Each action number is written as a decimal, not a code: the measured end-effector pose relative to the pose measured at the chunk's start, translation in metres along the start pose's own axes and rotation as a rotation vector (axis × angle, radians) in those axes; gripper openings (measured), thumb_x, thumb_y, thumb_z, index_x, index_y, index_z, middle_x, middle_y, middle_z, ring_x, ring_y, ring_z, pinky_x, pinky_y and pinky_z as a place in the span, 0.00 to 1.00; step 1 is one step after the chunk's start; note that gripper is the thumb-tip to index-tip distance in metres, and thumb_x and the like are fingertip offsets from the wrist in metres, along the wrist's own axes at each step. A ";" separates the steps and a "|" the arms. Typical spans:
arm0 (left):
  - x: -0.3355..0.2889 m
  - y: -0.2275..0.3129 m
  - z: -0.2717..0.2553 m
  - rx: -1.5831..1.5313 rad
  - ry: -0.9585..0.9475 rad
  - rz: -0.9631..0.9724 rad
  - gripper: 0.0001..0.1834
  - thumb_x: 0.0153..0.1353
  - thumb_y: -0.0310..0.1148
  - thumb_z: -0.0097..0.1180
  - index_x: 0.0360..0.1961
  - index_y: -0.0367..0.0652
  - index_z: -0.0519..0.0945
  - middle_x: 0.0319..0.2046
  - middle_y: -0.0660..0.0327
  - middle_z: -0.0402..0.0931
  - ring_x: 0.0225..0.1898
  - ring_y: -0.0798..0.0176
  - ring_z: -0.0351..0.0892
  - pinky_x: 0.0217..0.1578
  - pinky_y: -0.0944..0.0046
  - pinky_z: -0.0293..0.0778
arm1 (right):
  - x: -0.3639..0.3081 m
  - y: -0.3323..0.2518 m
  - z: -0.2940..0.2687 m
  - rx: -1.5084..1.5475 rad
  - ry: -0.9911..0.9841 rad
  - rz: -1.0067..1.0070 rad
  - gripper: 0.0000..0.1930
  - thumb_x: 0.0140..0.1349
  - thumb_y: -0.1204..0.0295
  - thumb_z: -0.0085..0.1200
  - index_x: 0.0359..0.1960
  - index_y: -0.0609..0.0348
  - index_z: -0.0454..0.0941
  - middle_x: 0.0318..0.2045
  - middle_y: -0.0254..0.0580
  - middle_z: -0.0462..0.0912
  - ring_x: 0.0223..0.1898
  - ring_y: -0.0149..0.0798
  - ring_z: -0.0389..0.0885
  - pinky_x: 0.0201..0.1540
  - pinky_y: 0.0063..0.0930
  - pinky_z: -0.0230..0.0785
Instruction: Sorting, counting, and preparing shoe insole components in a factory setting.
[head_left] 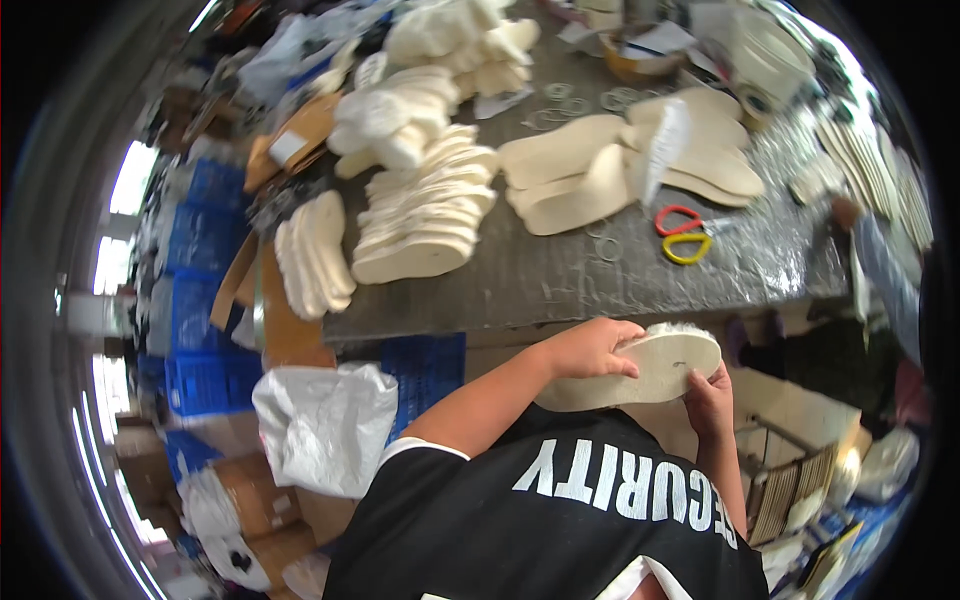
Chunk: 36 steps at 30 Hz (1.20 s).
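Between both hands I hold a cream shoe insole [650, 365], tilted in front of my chest, just off the near edge of the table. White fluff shows along its far edge, and a small dark mark is on its face. My left hand [598, 350] grips its far side, thumb on the face. My right hand [708, 396] pinches the rounded right end, thumb near the mark. The fingers beneath the insole are mostly hidden.
On the dark table [440, 305] lie fanned insoles [425, 215], larger flat insoles [570, 180], rubber bands [605, 245] and red-and-yellow-handled scissors [685, 235]. Blue crates [205, 290] and a white plastic bag [325, 425] are on the left. Another person's sleeve [885, 280] shows at right.
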<state>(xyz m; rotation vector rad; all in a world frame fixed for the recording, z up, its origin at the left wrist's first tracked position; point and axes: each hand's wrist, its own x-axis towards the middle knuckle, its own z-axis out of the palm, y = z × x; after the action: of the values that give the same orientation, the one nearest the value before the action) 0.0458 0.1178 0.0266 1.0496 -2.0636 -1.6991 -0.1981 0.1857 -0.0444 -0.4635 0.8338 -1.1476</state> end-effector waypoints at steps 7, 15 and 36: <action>-0.140 -0.078 -0.023 -0.050 0.473 -0.325 0.17 0.53 0.34 0.60 0.39 0.33 0.73 0.32 0.54 0.76 0.34 0.67 0.73 0.36 0.65 0.70 | 0.073 0.042 0.093 -0.119 -0.252 0.260 0.21 0.58 0.81 0.48 0.54 0.58 0.65 0.44 0.41 0.75 0.46 0.37 0.76 0.47 0.32 0.72; -0.263 -0.117 -0.163 0.183 1.509 -0.439 0.10 0.55 0.31 0.57 0.31 0.35 0.72 0.22 0.52 0.75 0.26 0.61 0.74 0.29 0.65 0.70 | 0.141 0.117 0.262 -0.385 -0.650 0.351 0.09 0.61 0.80 0.47 0.43 0.60 0.70 0.39 0.40 0.77 0.41 0.34 0.76 0.46 0.29 0.71; -0.280 -0.242 -0.264 1.006 1.375 -0.815 0.28 0.48 0.37 0.61 0.48 0.34 0.69 0.44 0.43 0.71 0.48 0.42 0.68 0.50 0.48 0.63 | 0.053 -0.049 0.421 0.460 -1.078 -0.327 0.04 0.54 0.81 0.49 0.27 0.73 0.74 0.37 0.61 0.75 0.34 0.48 0.75 0.37 0.38 0.70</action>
<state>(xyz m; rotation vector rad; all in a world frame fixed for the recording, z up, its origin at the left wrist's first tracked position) 0.4916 0.0993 -0.0611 2.5023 -1.3440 0.3768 0.1080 0.0827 0.2344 -0.7338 -0.4486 -1.1242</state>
